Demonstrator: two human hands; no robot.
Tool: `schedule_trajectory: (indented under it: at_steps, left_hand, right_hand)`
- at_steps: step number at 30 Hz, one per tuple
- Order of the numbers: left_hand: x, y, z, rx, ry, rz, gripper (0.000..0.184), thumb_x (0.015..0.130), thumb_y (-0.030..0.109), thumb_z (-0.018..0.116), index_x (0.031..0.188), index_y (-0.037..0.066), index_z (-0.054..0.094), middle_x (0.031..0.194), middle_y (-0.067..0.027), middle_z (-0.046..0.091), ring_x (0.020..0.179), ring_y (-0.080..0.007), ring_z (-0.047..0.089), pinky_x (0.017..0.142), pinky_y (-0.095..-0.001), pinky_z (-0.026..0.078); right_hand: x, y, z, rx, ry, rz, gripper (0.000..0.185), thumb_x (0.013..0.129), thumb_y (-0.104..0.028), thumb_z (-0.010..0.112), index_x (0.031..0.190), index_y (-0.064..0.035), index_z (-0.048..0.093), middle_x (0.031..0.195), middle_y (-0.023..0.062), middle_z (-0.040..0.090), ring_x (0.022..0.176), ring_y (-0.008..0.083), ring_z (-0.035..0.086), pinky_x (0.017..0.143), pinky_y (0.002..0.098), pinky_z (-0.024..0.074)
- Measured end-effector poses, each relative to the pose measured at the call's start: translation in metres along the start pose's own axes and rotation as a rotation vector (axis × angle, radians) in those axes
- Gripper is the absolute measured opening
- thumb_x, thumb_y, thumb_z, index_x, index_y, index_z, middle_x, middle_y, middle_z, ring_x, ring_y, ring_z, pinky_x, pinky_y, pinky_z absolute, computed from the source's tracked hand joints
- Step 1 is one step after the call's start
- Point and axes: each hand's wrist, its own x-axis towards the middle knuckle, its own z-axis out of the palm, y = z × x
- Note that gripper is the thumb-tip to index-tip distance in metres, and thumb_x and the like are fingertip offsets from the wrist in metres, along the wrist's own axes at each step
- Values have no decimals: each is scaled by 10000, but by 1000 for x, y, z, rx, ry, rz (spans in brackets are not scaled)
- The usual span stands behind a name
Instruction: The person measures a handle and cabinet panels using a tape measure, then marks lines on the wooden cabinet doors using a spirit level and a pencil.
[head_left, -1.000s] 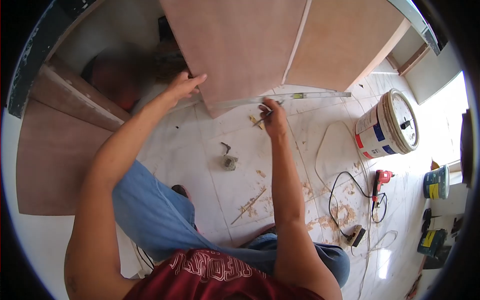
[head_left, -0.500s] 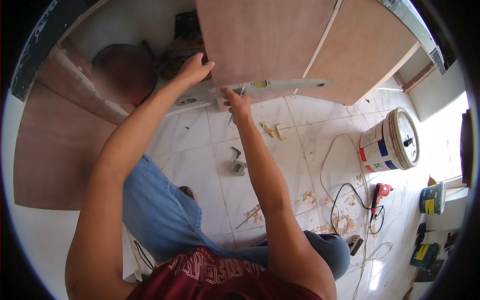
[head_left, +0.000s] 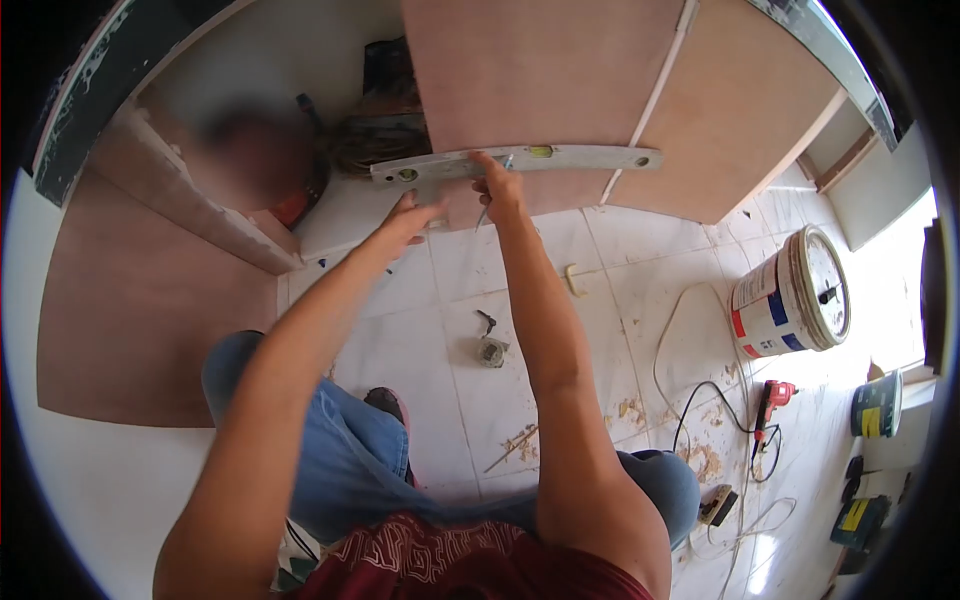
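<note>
A long metal spirit level [head_left: 575, 156] lies across the lower part of an upright wooden panel [head_left: 540, 80], above the tiled floor. My right hand [head_left: 502, 190] grips the level near its middle, the index finger stretched along its face. A thin pen-like stick [head_left: 482, 216] pokes out of the same hand. Just below the level's left end is my left hand [head_left: 412, 220], blurred, its fingers apart and nothing visible in them. It is near the panel's lower left corner and does not appear to touch the level.
A lidded bucket [head_left: 790, 292] stands at the right, near a red corded power tool [head_left: 772, 398]. Cables, wood shavings and a small clear container [head_left: 492, 351] are on the floor tiles [head_left: 400, 340]. Another person [head_left: 262, 160], blurred, is inside the cabinet opening at left.
My left hand has come away from the panel's left edge and moved down. The level's left end has risen, and my right hand has stayed on the level.
</note>
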Motion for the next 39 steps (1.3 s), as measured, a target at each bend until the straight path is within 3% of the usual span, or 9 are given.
schedule_trajectory:
  at_steps: [4,7,11,12,19,25,34,35,39]
  left_hand:
    - [14,7,34,-525,134,210,916,791,521,825,1477,110,378,1512,-86,429,1394,-229,383,1066,-514,349]
    - [32,12,44,-867,247,304,621,828,275,845,1310,24,545,1283,-62,607,1202,-186,528,1019,-324,395]
    - [70,-18,49,-993,206,451,497,837,183,838,1249,34,602,1230,-46,637,1137,-174,564,1001,-320,410]
    - [69,-14,55,-1015,240,495,497,832,179,843,1243,33,606,1215,-42,644,1116,-172,572,993,-316,416]
    - [76,-14,63,-1038,305,449,380,749,159,906,1026,-8,707,1013,-38,689,917,-145,590,901,-291,444]
    - [75,0,73,-1207,381,609,698,708,-53,865,1323,-25,537,1303,-89,588,1165,-212,567,1039,-341,441]
    - [74,-7,71,-1022,448,638,882,712,-30,866,1445,37,378,1416,-102,512,1283,-258,499,1119,-347,373]
    - [82,-13,69,-946,488,621,902,731,8,865,1462,56,339,1428,-111,500,1314,-274,472,1110,-415,380]
    - [72,-4,72,-870,588,422,962,719,38,884,1487,103,307,1434,-117,488,1299,-272,491,1061,-422,416]
  right_hand:
    - [7,-4,-1,-61,5,31,426,729,-307,839,986,0,693,806,128,635,570,168,582,459,288,341]
    - [10,-11,-6,-103,-76,66,412,767,-337,825,1043,-60,697,846,115,645,559,166,569,464,279,352]
    - [25,6,-31,-18,-103,-69,484,851,-476,735,1184,-136,647,873,80,642,648,161,596,485,272,381]
    - [30,-2,-37,14,54,-3,482,862,-495,710,1191,-151,635,867,79,641,667,156,596,497,276,390]
    - [43,-47,-85,-196,236,-39,374,880,-459,701,1111,-173,634,770,50,591,606,158,567,474,290,373]
    - [56,-62,-82,-195,271,-68,460,843,-442,717,1137,-93,659,848,96,573,650,182,591,492,293,373]
    - [44,-62,-104,36,240,-67,393,823,-363,754,1056,-67,645,781,88,574,566,167,581,438,279,343]
    - [49,-57,-111,60,196,-90,387,817,-355,761,1046,-66,643,770,83,568,559,167,581,432,278,341]
    - [48,-64,-115,75,185,-76,383,790,-338,785,1016,-66,637,765,76,561,535,168,581,416,273,337]
